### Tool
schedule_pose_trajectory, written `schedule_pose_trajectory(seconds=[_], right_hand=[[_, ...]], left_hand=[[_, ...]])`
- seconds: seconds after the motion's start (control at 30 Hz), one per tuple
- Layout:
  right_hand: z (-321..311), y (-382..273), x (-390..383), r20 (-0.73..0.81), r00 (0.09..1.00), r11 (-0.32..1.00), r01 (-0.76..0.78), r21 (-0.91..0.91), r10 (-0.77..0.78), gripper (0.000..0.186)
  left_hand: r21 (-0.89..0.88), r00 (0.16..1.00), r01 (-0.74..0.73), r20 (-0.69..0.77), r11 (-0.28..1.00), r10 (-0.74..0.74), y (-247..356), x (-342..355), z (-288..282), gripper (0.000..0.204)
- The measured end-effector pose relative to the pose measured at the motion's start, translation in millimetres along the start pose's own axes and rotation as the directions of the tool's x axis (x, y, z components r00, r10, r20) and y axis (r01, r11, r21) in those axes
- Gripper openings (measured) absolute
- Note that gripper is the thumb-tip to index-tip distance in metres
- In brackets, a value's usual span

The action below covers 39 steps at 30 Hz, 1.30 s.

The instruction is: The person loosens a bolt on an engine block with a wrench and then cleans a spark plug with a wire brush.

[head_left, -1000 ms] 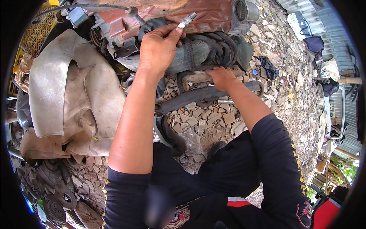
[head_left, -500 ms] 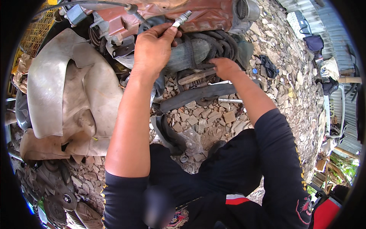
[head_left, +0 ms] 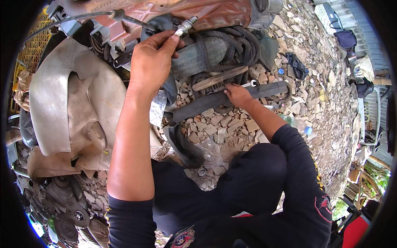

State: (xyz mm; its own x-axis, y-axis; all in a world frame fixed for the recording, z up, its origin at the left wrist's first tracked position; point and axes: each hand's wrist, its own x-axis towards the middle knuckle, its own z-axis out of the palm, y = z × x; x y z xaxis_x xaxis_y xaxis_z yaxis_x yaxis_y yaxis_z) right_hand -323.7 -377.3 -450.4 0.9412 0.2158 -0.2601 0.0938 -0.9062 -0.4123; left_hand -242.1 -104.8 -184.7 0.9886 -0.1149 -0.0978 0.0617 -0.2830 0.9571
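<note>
Raised at the upper middle, my left hand (head_left: pixel 151 60) pinches a spark plug (head_left: pixel 184 27) between thumb and fingers, its threaded end pointing up and right. My right hand (head_left: pixel 239 95) is lower, over a long dark rubber strip (head_left: pixel 196 106), with its fingers curled together. What those fingers hold, if anything, is hidden. Just beyond them lies a brush (head_left: pixel 221 77) with a worn wooden handle, bristles down. Beside the right hand, the silver open jaw of a wrench (head_left: pixel 249 84) rests on the strip; the rest of it is covered.
A reddish-brown engine casting (head_left: pixel 215 14) stands beyond my hands, with a black cable (head_left: pixel 87 15) running across. Coiled black hose (head_left: pixel 248 43) lies below it. To the left are bent grey-beige panels (head_left: pixel 49 99). Broken stones cover the ground, with a plastic bottle (head_left: pixel 295 122) at right.
My left hand has shifted left and slightly down, still with the spark plug. My right hand has come off the brush handle's right end, moving nearer and left; the wrench jaw now shows.
</note>
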Motion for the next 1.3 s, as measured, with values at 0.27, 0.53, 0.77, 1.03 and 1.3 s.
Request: schedule_pose_trajectory(seconds=[0.27,0.53,0.77,1.03,1.3], right_hand=[[-33.0,-33.0,1.9,0.154,0.958,0.969,-0.23,-0.093,0.242,0.049],[-30.2,-42.2,5.4,0.267,0.872,0.909,-0.416,-0.039,0.41,0.057],[-24.3,-32.4,7.0,0.249,0.911,0.94,-0.341,0.011,0.328,0.051],[-33.7,-15.2,-5.2,-0.11,0.977,0.89,-0.116,0.442,0.182,0.038],[-172.0,-65.5,-12.6,0.126,0.992,0.676,-0.077,0.733,-0.024,0.027]], left_hand=[[0.016,0.998,0.065,-0.025,0.998,-0.065,-6.8,3.9,-5.8,0.034],[-0.007,0.999,0.051,0.019,0.999,-0.05,-13.5,7.6,0.8,0.033],[0.019,0.998,0.056,0.015,0.998,-0.056,-10.5,4.6,-2.8,0.034],[-0.225,0.917,0.396,0.154,0.89,-0.369,-15.3,0.5,10.9,0.022],[0.345,0.898,0.115,0.365,0.931,-0.246,-25.4,-5.1,39.9,0.055]])
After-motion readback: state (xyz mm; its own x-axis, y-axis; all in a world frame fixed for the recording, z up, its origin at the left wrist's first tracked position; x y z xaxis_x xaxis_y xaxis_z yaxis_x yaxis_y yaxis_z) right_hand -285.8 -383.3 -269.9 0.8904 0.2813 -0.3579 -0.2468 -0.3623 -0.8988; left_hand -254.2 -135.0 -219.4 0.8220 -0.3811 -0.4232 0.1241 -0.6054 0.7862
